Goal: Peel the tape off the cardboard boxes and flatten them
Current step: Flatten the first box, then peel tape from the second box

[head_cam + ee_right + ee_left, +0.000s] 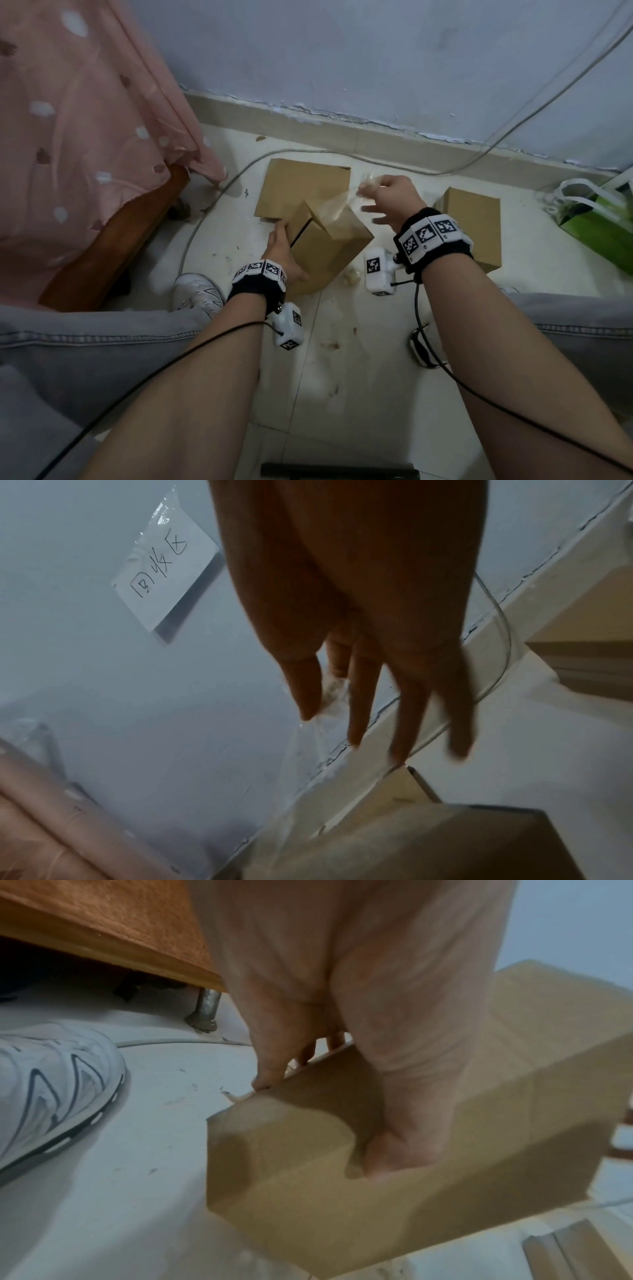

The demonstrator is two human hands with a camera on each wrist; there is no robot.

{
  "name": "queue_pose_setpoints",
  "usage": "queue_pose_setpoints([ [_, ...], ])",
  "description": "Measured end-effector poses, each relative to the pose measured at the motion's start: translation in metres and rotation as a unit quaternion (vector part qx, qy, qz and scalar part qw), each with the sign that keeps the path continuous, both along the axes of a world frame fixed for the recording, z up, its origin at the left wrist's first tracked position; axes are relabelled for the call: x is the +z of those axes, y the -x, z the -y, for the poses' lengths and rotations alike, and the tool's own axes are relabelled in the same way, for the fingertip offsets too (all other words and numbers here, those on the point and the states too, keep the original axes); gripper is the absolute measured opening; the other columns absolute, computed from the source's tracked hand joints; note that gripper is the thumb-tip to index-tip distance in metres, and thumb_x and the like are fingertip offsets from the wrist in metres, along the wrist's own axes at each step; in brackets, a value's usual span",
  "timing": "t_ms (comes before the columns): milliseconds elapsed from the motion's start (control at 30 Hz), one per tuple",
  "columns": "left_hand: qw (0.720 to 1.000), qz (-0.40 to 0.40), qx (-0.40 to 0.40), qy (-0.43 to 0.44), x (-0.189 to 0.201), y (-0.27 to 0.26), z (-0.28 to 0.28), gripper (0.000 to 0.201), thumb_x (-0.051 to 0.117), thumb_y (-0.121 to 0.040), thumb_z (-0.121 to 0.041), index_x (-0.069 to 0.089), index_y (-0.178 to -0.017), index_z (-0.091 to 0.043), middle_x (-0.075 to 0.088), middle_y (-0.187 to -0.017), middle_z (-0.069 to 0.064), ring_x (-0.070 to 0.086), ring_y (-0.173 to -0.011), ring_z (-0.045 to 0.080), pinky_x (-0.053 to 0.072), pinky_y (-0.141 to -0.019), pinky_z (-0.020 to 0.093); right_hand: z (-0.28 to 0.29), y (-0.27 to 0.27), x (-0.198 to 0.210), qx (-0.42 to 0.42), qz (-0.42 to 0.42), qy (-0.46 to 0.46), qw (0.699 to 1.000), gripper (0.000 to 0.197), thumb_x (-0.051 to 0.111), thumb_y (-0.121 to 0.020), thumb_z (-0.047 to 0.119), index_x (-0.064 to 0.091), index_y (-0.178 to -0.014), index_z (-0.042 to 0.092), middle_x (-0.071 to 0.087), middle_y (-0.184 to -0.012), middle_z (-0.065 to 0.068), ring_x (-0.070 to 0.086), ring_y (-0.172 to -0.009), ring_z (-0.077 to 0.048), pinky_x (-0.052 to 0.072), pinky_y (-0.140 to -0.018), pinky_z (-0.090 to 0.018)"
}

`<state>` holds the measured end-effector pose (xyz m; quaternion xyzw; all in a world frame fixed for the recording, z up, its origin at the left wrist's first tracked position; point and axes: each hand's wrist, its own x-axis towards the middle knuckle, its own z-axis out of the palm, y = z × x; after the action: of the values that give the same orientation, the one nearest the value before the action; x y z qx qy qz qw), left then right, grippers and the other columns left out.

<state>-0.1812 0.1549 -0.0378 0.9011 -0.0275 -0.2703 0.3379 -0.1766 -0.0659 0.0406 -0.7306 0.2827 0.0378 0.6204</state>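
A brown cardboard box (330,246) stands tilted on the floor tiles, its top flaps parting. My left hand (286,248) grips its left side: the thumb (394,1150) lies on the near face and the fingers curl over the far edge. Above the box's far right corner, my right hand (368,190) pinches a strip of clear tape (342,205) between thumb and forefinger. The tape (329,696) stretches from that pinch down to the box top (445,845). The other right fingers are held straight.
A flattened piece of cardboard (301,185) lies behind the box, and another closed box (474,222) stands to the right. A crumpled tape ball (352,275) lies on the floor. A green bag (599,229), a grey cable (394,164), a bed (113,240) and my white shoe (197,294) ring the area.
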Motion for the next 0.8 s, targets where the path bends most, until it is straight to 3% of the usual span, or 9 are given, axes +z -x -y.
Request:
queue_pose_setpoints([
  [67,1.0,-0.014,-0.011,0.006,-0.004,0.004,0.0,0.122,0.089,-0.059,-0.015,0.007,-0.148,-0.028,0.03,-0.144,0.011,0.041,-0.13,0.035,0.041,-0.104,0.048,-0.009,0.005,0.009,0.039,-0.01,-0.108,0.993,0.011,0.047,-0.101,0.007,0.049,-0.105,-0.003,0.066,-0.111,-0.029,0.071,-0.095,-0.043,0.057,-0.084,-0.057],
  [200,0.998,0.016,-0.048,0.028,0.004,0.005,0.012,0.138,0.088,-0.051,-0.04,-0.008,-0.15,-0.038,0.023,-0.152,0.009,0.035,-0.136,0.03,0.038,-0.108,0.046,-0.03,0.011,0.013,0.094,-0.037,-0.182,0.978,0.023,0.034,-0.105,0.004,0.036,-0.124,-0.008,0.066,-0.103,-0.036,0.07,-0.092,-0.047,0.06,-0.076,-0.053],
  [267,0.995,0.058,-0.055,0.05,0.012,-0.001,0.021,0.137,0.088,-0.053,-0.038,-0.006,-0.153,-0.032,0.013,-0.157,0.006,0.025,-0.144,0.027,0.033,-0.113,0.041,-0.038,0.011,0.011,0.088,-0.041,-0.206,0.974,0.036,0.033,-0.105,0.005,0.026,-0.139,-0.006,0.064,-0.105,-0.038,0.07,-0.089,-0.048,0.06,-0.073,-0.054],
  [333,0.993,0.087,-0.051,0.056,0.018,-0.006,0.027,0.133,0.089,-0.054,-0.031,0.001,-0.154,-0.024,0.013,-0.157,0.004,0.025,-0.143,0.027,0.033,-0.112,0.039,-0.044,0.009,0.008,0.068,-0.033,-0.205,0.976,0.044,0.033,-0.104,0.005,0.021,-0.145,-0.004,0.063,-0.108,-0.038,0.071,-0.087,-0.046,0.06,-0.071,-0.053],
  [400,0.993,0.097,-0.042,0.048,0.019,-0.008,0.028,0.13,0.089,-0.052,-0.03,0.009,-0.154,-0.017,0.017,-0.154,0.004,0.03,-0.14,0.026,0.035,-0.11,0.035,-0.048,0.007,0.008,0.064,-0.015,-0.194,0.979,0.041,0.032,-0.103,0.004,0.024,-0.143,0.001,0.066,-0.102,-0.033,0.072,-0.085,-0.043,0.06,-0.074,-0.054],
  [467,0.994,0.099,-0.031,0.045,0.017,-0.008,0.025,0.126,0.091,-0.05,-0.031,0.016,-0.15,-0.012,0.022,-0.149,0.005,0.035,-0.135,0.023,0.035,-0.107,0.029,-0.045,0.007,0.01,0.064,0.007,-0.163,0.985,0.026,0.032,-0.1,-0.003,0.034,-0.125,0.005,0.066,-0.094,-0.029,0.072,-0.084,-0.044,0.059,-0.077,-0.056],
  [533,0.994,0.101,-0.015,0.049,0.016,-0.008,0.021,0.123,0.092,-0.049,-0.03,0.021,-0.146,-0.011,0.025,-0.145,0.004,0.036,-0.131,0.019,0.033,-0.102,0.023,-0.039,0.009,0.01,0.047,0.011,-0.134,0.99,0.026,0.031,-0.093,-0.013,0.04,-0.11,0.004,0.062,-0.087,-0.027,0.07,-0.081,-0.047,0.059,-0.076,-0.057],
  [667,0.993,0.104,-0.011,0.055,0.016,-0.007,0.018,0.12,0.093,-0.049,-0.027,0.022,-0.144,-0.01,0.026,-0.144,0.005,0.035,-0.13,0.018,0.033,-0.103,0.023,-0.04,0.014,0.003,0.007,0.003,-0.131,0.991,0.036,0.032,-0.092,-0.011,0.031,-0.12,0.012,0.056,-0.09,-0.028,0.071,-0.067,-0.042,0.059,-0.073,-0.057],
  [800,0.993,0.105,-0.007,0.058,0.016,-0.005,0.018,0.118,0.093,-0.049,-0.027,0.024,-0.143,-0.011,0.029,-0.142,0.004,0.038,-0.127,0.017,0.035,-0.098,0.021,-0.043,0.012,0.001,-0.032,0.004,-0.117,0.993,0.036,0.032,-0.093,-0.012,0.029,-0.124,0.006,0.058,-0.084,-0.028,0.069,-0.068,-0.045,0.059,-0.073,-0.058],
])
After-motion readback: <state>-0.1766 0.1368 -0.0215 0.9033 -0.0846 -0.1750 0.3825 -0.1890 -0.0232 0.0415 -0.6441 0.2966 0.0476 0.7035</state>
